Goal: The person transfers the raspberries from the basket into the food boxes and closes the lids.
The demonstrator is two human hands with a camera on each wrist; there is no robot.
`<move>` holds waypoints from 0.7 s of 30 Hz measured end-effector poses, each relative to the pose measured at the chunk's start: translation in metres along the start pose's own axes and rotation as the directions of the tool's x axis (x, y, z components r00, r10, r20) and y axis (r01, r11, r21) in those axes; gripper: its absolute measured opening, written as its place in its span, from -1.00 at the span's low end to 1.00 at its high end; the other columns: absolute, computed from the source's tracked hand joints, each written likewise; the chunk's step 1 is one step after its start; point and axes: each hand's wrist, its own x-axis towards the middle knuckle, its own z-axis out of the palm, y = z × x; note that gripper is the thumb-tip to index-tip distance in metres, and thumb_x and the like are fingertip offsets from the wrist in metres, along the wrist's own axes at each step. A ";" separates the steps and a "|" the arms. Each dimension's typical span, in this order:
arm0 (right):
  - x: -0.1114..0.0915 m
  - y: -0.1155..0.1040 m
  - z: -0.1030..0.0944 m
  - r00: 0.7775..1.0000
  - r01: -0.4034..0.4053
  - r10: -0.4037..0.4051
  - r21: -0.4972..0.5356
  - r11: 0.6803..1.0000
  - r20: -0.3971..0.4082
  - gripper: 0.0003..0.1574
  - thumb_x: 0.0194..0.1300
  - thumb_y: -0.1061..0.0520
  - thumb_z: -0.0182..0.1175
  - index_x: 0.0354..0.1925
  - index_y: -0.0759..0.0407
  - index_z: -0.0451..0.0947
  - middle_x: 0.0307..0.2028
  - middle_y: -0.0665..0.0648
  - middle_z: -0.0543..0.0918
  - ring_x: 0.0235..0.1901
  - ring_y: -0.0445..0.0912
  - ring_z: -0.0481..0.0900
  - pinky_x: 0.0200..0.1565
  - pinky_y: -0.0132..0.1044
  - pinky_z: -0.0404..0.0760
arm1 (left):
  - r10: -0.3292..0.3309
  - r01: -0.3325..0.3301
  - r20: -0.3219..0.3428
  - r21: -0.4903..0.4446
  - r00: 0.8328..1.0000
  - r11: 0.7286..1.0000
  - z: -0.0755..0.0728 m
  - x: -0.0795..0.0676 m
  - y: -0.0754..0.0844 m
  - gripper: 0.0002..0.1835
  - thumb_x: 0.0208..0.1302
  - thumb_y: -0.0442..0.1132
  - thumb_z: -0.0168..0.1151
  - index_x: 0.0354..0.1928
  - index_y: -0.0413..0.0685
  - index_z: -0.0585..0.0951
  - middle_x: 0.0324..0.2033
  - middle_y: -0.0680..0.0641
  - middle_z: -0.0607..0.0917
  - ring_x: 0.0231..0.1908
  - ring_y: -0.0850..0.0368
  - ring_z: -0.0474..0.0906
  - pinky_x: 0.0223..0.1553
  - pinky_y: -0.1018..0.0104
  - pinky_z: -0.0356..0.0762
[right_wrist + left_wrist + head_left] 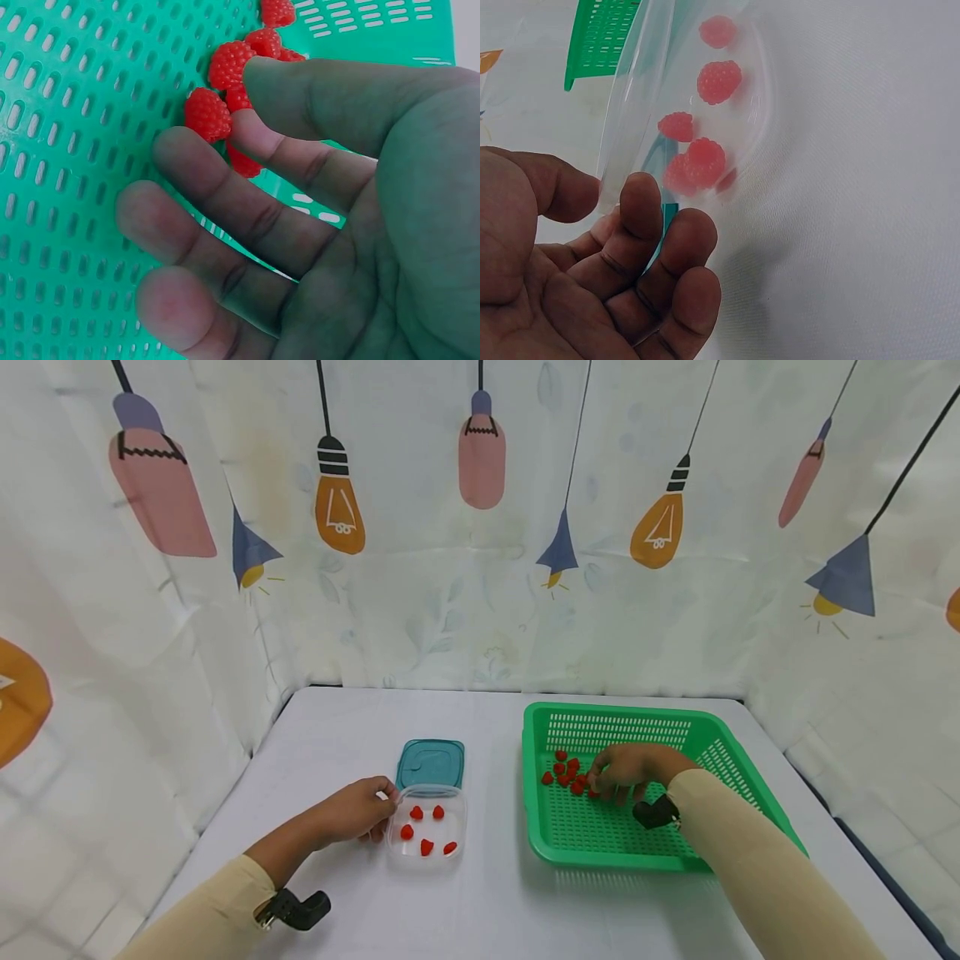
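My left hand (362, 810) pinches the left rim of a clear plastic container (427, 862) between thumb and index finger. Several red raspberries (719, 82) lie spread in it. At the right, my right hand (628, 770) reaches down into a green perforated basket (542, 827), over a cluster of raspberries (208, 115). In the right wrist view its thumb and index fingertip are at the berries, spaced apart, and the other fingers are loosely bent. The thumb hides part of the cluster.
A teal lid (431, 763) lies flat just behind the clear container. Both stand on a white-covered table (480, 910). Patterned curtains (420, 610) hang around the back and sides. The basket's raised walls surround the right hand.
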 end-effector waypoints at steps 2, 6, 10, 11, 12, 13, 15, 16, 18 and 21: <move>0.000 0.000 0.000 1.000 -0.005 0.005 0.002 1.000 0.001 -0.74 0.52 0.07 0.17 0.08 0.09 0.62 -0.17 0.11 0.69 -0.21 0.01 0.69 -0.25 -0.07 0.66 | 0.002 -0.002 0.002 0.000 1.000 1.000 0.000 0.000 0.000 -0.83 0.50 -0.23 0.14 0.02 -0.11 0.53 -0.48 -0.11 0.61 -0.43 0.01 0.54 -0.35 0.17 0.54; 0.000 0.001 0.001 1.000 -0.009 0.009 0.007 1.000 0.006 -0.70 0.51 0.08 0.17 0.12 0.10 0.61 -0.17 0.10 0.70 -0.20 0.01 0.69 -0.23 -0.06 0.67 | 0.007 -0.007 0.006 -0.001 1.000 1.000 -0.001 -0.001 0.000 -0.83 0.49 -0.23 0.14 0.02 -0.11 0.53 -0.48 -0.11 0.61 -0.43 0.01 0.54 -0.35 0.16 0.53; 0.001 0.002 0.002 1.000 -0.006 0.006 0.009 1.000 0.005 -0.65 0.50 0.11 0.16 0.18 0.13 0.59 -0.16 0.08 0.72 -0.19 0.01 0.70 -0.23 -0.06 0.68 | 0.011 -0.011 0.011 0.001 1.000 1.000 -0.001 -0.001 0.000 -0.83 0.49 -0.23 0.14 0.02 -0.11 0.52 -0.48 -0.11 0.62 -0.43 0.01 0.54 -0.35 0.16 0.53; 0.001 0.003 0.002 1.000 -0.004 0.004 0.010 1.000 0.005 -0.63 0.49 0.12 0.16 0.19 0.14 0.59 -0.15 0.08 0.72 -0.19 0.01 0.70 -0.23 -0.06 0.68 | 0.012 -0.012 0.011 0.002 1.000 1.000 -0.001 -0.001 0.000 -0.83 0.49 -0.23 0.14 0.01 -0.11 0.53 -0.48 -0.11 0.62 -0.43 0.01 0.54 -0.35 0.16 0.53; 0.001 0.003 0.002 1.000 -0.003 0.003 0.010 1.000 0.004 -0.62 0.48 0.13 0.17 0.20 0.14 0.58 -0.15 0.08 0.72 -0.19 0.01 0.70 -0.23 -0.06 0.68 | 0.014 -0.014 0.012 0.002 1.000 1.000 -0.001 -0.001 0.000 -0.83 0.49 -0.23 0.14 0.01 -0.11 0.52 -0.48 -0.11 0.62 -0.43 0.01 0.53 -0.35 0.16 0.53; 0.001 0.003 0.001 1.000 -0.002 0.002 0.010 1.000 0.004 -0.62 0.48 0.13 0.16 0.21 0.14 0.58 -0.15 0.08 0.72 -0.19 0.01 0.70 -0.23 -0.06 0.68 | 0.016 -0.016 0.011 0.002 1.000 1.000 -0.002 -0.001 0.000 -0.83 0.49 -0.23 0.14 0.01 -0.11 0.53 -0.48 -0.11 0.61 -0.44 0.01 0.53 -0.35 0.16 0.53; 0.002 0.003 0.001 1.000 -0.001 0.001 0.010 1.000 0.005 -0.61 0.47 0.14 0.16 0.21 0.14 0.58 -0.15 0.08 0.72 -0.19 0.01 0.70 -0.23 -0.06 0.68 | 0.019 -0.019 0.012 0.000 1.000 1.000 -0.002 -0.001 0.000 -0.83 0.49 -0.23 0.14 0.01 -0.11 0.53 -0.48 -0.11 0.61 -0.44 0.01 0.53 -0.35 0.16 0.53; 0.002 0.003 0.001 1.000 -0.002 0.002 0.012 1.000 0.005 -0.61 0.47 0.14 0.17 0.21 0.14 0.58 -0.15 0.07 0.73 -0.19 0.01 0.70 -0.23 -0.06 0.68 | 0.020 -0.020 0.011 0.000 1.000 1.000 -0.002 -0.001 0.001 -0.84 0.49 -0.23 0.14 0.01 -0.11 0.53 -0.48 -0.11 0.61 -0.44 0.01 0.53 -0.35 0.16 0.53; 0.002 0.003 0.002 1.000 -0.004 0.004 0.014 1.000 0.007 -0.60 0.46 0.15 0.17 0.22 0.14 0.58 -0.15 0.07 0.73 -0.19 0.01 0.70 -0.23 -0.07 0.68 | 0.020 -0.020 0.011 0.000 1.000 1.000 -0.002 -0.001 0.001 -0.83 0.49 -0.23 0.14 0.01 -0.11 0.53 -0.49 -0.11 0.61 -0.44 0.02 0.53 -0.35 0.16 0.53; 0.002 0.003 0.002 1.000 -0.005 0.004 0.018 1.000 0.008 -0.61 0.45 0.16 0.18 0.20 0.14 0.59 -0.15 0.06 0.73 -0.19 0.01 0.70 -0.24 -0.07 0.68 | 0.019 -0.019 0.010 -0.001 1.000 1.000 -0.002 -0.001 0.000 -0.83 0.49 -0.23 0.14 0.01 -0.11 0.53 -0.49 -0.11 0.61 -0.44 0.02 0.53 -0.36 0.16 0.53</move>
